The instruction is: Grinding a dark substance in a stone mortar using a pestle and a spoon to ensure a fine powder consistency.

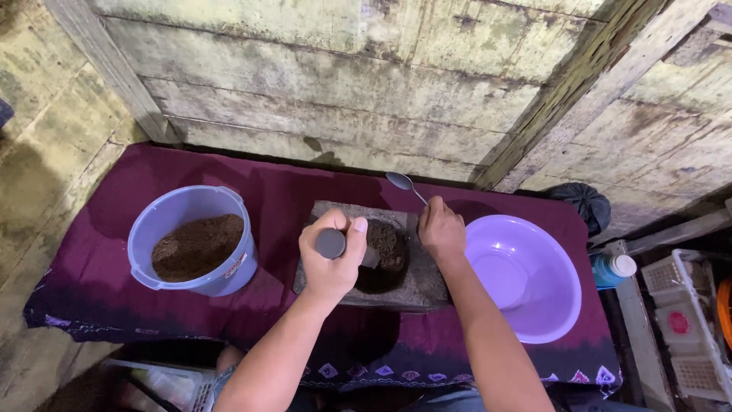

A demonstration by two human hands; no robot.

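Head view: the left hand (333, 255) is fisted tight around a grey pestle (332, 244), its long axis slanting down and right into the stone mortar (366, 255) at centre — head buried in brown powder (385, 244). The right hand (442, 229) pinches a spoon (404, 185), bowl pointing far-left. Blue bucket (194, 240) left, purple basin (526, 278) right — both close beside the mortar.

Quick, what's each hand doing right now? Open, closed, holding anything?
Left hand: closed around a grey pestle over the stone mortar.
Right hand: closed on a metal spoon.
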